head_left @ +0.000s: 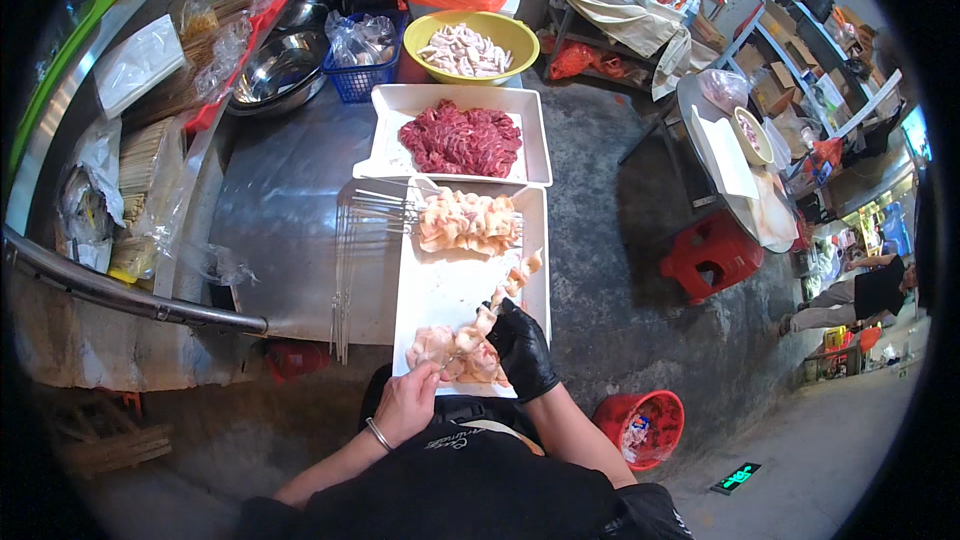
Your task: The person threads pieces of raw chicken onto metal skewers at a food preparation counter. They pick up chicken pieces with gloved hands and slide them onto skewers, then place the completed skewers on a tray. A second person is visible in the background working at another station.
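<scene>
My bare left hand [408, 408], with a bracelet at the wrist, pinches the near end of a thin metal skewer. A black glove covers my right hand [522, 350]; its fingers are closed on a pale raw meat piece [488, 318] along the skewer's line. Farther up that line hangs more pale meat [524, 270]. Beneath both hands is a white tray [425, 290], with a loose pile of pale meat [430, 342] at its near end. Several loaded skewers [468, 222] lie side by side at its far end, their metal ends sticking out to the left.
Bare metal skewers [343, 285] lie on the steel table [270, 230]. Beyond are a tray of red meat [460, 140], a yellow bowl [414, 38] and a blue basket [355, 83]. A red bin [600, 420] and red stool [712, 255] stand right; a person [870, 292] is far right.
</scene>
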Tool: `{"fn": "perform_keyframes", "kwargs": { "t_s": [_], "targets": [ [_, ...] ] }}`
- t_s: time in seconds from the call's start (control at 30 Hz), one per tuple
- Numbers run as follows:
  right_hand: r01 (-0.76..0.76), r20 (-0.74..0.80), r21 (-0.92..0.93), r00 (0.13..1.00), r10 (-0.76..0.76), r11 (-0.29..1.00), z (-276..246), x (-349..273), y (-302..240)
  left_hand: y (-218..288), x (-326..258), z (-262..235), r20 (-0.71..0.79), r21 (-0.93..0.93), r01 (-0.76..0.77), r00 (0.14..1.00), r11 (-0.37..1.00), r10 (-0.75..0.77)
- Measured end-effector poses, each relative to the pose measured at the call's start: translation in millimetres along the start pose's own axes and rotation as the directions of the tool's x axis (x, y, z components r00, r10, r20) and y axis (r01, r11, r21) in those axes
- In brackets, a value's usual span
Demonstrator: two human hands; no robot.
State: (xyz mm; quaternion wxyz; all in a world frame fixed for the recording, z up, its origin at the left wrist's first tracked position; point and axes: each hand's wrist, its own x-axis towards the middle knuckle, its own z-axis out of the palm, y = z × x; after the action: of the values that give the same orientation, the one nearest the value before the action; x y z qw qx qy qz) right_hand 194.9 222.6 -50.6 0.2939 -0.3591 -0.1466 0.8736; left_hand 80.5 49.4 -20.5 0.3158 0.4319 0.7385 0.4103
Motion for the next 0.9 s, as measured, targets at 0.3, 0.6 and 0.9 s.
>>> {"fn": "perform_keyframes", "kwargs": {
  "t_s": [0.3,0.6,0.9],
  "targets": [
    [0.014,0.014,-0.273,1.000,-0.011,0.962,-28,3,19,19,1,-11,0.079,0.036,0.110,0.991,0.993,-0.112],
    [0.027,0.018,-0.107,1.000,-0.025,0.994,-9,10,-23,17,-3,-16,0.134,-0.070,0.178,0.977,0.981,-0.168],
    [-0.016,-0.004,-0.183,1.000,0.015,0.983,-17,10,-14,21,-3,-21,0.117,0.014,0.157,0.981,0.988,-0.157]
  ]
}}
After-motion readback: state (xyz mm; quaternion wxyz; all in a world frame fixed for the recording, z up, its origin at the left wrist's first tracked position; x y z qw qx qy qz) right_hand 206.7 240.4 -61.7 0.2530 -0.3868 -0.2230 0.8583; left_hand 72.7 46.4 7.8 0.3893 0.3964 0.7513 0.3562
